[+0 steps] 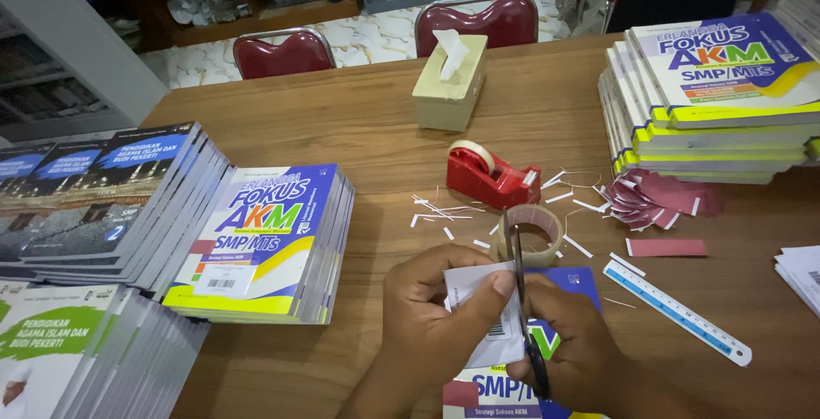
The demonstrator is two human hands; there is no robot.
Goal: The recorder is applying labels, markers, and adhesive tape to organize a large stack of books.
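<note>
The left hand [431, 304] pinches a white paper slip [478, 316] near the desk's [384, 120] front edge, over a blue workbook [512, 385]. The right hand [572, 342] grips black scissors [523, 299], fingers closed through the handles, blades on the slip. A clear tape roll [534, 235] lies just behind.

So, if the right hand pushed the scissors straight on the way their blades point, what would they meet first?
Probably the clear tape roll, just past the tips of the scissors held by the right hand. Beyond lies the red tape dispenser; depth is unclear.

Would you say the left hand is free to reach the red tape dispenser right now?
Probably not at once: the left hand is pinching a white paper slip that the scissors cut. The path to the tape dispenser looks open.
</note>
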